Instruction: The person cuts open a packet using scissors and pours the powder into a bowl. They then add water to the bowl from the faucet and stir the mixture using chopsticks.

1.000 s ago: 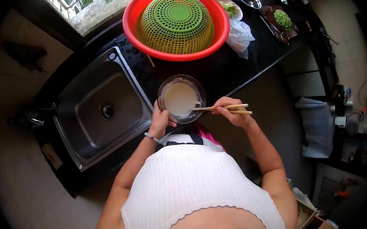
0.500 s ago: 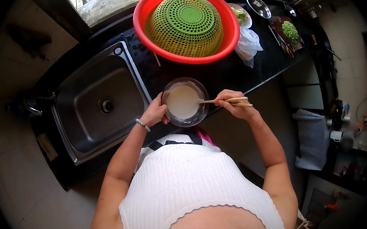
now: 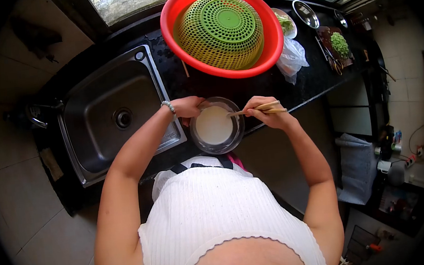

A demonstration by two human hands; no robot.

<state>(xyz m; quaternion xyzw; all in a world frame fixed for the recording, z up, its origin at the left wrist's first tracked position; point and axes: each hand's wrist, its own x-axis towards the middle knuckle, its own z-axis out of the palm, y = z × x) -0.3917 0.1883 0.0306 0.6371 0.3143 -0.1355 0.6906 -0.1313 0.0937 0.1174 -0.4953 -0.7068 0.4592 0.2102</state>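
Note:
At the counter's front edge stands a clear bowl (image 3: 239,134) with a smooth, milky white liquid (image 3: 214,125) in it. My left hand (image 3: 188,108), a beaded bracelet at its wrist, grips the bowl's upper left rim; some of its fingers are hidden. In my right hand (image 3: 266,111) is a pair of wooden chopsticks (image 3: 273,108), held closed by the fingers. Their tips reach over the bowl's right rim into the liquid.
Left of the bowl is a steel sink (image 3: 118,156). Behind it sits a red basin (image 3: 168,25) with an upturned green colander (image 3: 225,25). Rightward lie a plastic bag (image 3: 292,60), a plate of greens (image 3: 288,25), and chopped greens (image 3: 339,44) on a cutting board (image 3: 325,35).
My left hand has shifted from the bowl's left side up to its upper left rim, with the wrist turned. My right hand still holds the chopsticks in the liquid. The view has shifted slightly.

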